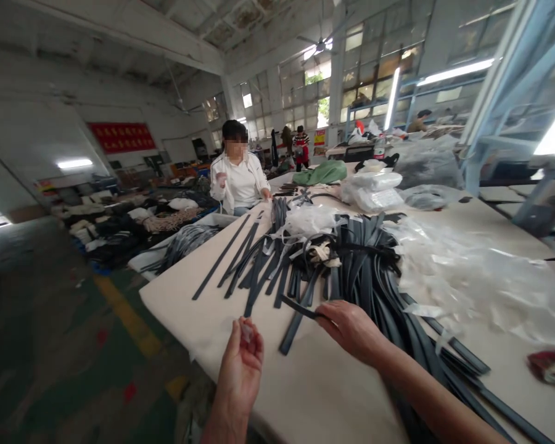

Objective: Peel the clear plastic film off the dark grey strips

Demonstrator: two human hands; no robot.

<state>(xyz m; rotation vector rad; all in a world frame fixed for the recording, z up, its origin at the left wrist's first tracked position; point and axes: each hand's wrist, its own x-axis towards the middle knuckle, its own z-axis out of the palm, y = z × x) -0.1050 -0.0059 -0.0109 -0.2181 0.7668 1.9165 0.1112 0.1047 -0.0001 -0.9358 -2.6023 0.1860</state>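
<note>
My left hand (pixel 247 351) is raised over the near edge of the table, palm up, its curled fingers closed round a small whitish, translucent piece (pixel 246 332). To its right, my right hand (pixel 351 327) pinches the end of a dark strip (pixel 300 306), which points up and left over the table. Several flat dark strips (pixel 219 259) lie on the pale tabletop (pixel 176 290) beyond my hands. A thick bundle of long dark strips (pixel 374 296) runs beside and under my right forearm.
Clear plastic bags (pixel 481 277) cover the table's right side. A green cloth (pixel 321 173) lies further back. A person in a white jacket (pixel 240 172) is at the far left edge. Left of the table stands a bin of strips (pixel 185 243).
</note>
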